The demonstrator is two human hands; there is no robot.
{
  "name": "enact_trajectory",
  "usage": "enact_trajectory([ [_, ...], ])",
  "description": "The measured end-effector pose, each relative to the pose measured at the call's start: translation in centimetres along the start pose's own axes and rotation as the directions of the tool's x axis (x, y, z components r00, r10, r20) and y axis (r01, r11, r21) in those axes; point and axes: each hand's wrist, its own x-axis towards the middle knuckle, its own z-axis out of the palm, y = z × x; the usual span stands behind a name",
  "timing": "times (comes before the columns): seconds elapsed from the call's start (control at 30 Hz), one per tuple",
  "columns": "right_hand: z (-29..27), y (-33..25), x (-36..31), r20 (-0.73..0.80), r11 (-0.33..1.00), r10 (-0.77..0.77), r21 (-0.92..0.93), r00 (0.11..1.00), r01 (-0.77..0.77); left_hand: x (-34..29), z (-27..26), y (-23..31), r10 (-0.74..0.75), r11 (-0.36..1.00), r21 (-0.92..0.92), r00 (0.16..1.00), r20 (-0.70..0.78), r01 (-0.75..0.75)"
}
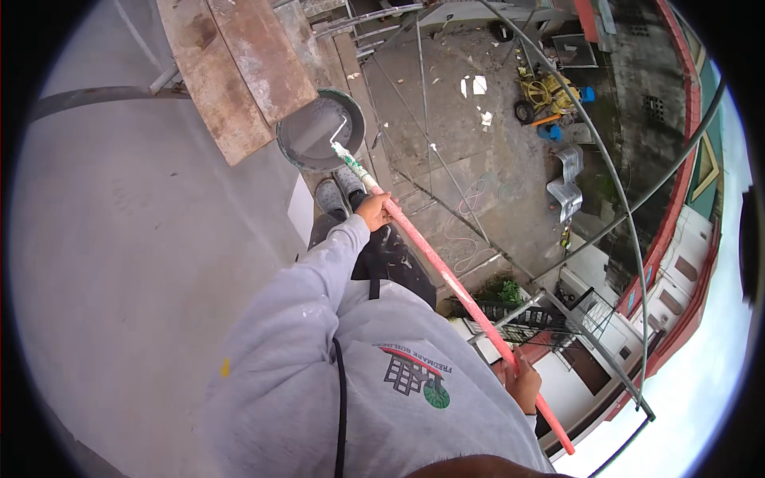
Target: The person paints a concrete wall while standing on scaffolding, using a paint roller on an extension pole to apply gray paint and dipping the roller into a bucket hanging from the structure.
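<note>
A long pink pole (446,275) slants across my body, its upper end wrapped in a white and green paint-stained grip. From that end a bent white wire frame (342,129), like a paint roller's, reaches into a round dark tub (360,119) holding grey liquid. Whatever sits on the wire's far end is hard to make out in the liquid. My left hand (373,211) is closed round the pole near the tub. Lower down, close to the pole's other end, my right hand (523,382) wraps round it too.
I stand high on scaffold planks (239,64), my grey clogs (331,195) beside the tub. A smooth grey wall (143,263) rises at left. Metal scaffold tubes (613,175) cross at right. Far below lie a yellow machine (550,94), corrugated sheets (566,183) and a concrete yard (446,95).
</note>
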Motion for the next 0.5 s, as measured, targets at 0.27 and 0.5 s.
enact_trajectory([
  [0.27,1.6,-7.5,5.8,-0.012,0.991,-0.133,-0.038,0.991,0.132,4.1,-1.1,4.6,0.131,0.989,-0.056,0.982,-0.135,-0.139],
  [0.5,2.4,-10.7,7.9,-0.041,0.974,-0.227,0.005,0.973,0.228,3.8,-0.2,4.6,0.126,0.992,0.028,0.973,-0.195,-0.123],
])
